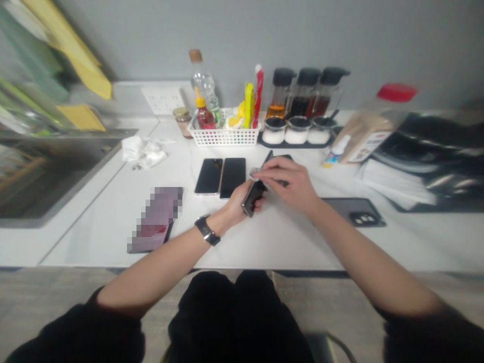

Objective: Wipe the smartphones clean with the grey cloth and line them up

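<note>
My left hand [240,201] is wrapped round a dark smartphone [252,199], held tilted above the white counter [227,242]. My right hand [293,182] pinches a small whitish wad, perhaps tissue [254,174], against the upper part of that phone. The right fingers hide much of the phone's face. Just left of it, a black phone [233,176] lies beside another dark phone [209,176]. Further right, partly under my right forearm, is a phone or case with a camera block [365,217]. A blurred-out phone [157,219] lies near my left forearm. Something dark shows behind my right hand.
Crumpled tissue [143,151] lies near the sink [75,176]. Along the wall are a white basket [225,137] with bottles, a rack of seasoning jars [297,132], a red-capped container [372,128] and a small white-capped bottle [336,151]. White sheets [393,184] lie at right.
</note>
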Demonstrator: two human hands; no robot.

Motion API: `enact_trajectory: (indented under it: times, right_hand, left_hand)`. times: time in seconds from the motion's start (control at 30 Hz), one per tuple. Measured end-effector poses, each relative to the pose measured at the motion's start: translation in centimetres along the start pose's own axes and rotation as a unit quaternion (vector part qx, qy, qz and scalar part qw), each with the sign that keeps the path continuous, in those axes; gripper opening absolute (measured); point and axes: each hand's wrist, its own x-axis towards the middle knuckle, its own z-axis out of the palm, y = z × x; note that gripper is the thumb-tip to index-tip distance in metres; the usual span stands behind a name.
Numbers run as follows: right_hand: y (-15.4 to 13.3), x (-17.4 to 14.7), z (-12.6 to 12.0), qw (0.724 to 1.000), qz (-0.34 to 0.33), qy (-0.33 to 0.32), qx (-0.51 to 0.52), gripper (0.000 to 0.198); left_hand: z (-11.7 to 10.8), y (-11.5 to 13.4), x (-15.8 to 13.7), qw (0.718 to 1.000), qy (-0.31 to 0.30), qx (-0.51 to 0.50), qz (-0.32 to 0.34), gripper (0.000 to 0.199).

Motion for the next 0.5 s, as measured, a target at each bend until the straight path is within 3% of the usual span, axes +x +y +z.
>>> enact_trajectory:
  times: [0.17,0.3,0.4,0.5]
  right_hand:
    - [-2.7,-0.5,1.7,0.994,-0.084,-0.049,0.056,0.022]
    - [0.0,-0.3,0.5,0.999,-0.018,0.019,-0.02,0.027]
    - [2.0,-0.2,-0.2,0.992,0.046,0.093,-0.068,0.024]
    - [1.4,-0.5,0.4,0.993,0.05,0.092,-0.052,0.026]
  left_hand:
    - [-0.4,-0.6,0.7,0.996,0.013,-0.043,0.072,0.026]
    - [0.2,0.1,0.1,1.0,0.008,-0.005,-0.003,0.03]
    - [0.6,0.5,-0.4,1.0,-0.022,0.005,-0.017,0.027]
    - [0.5,0.3,-0.3,1.0,-0.01,-0.006,-0.024,0.027]
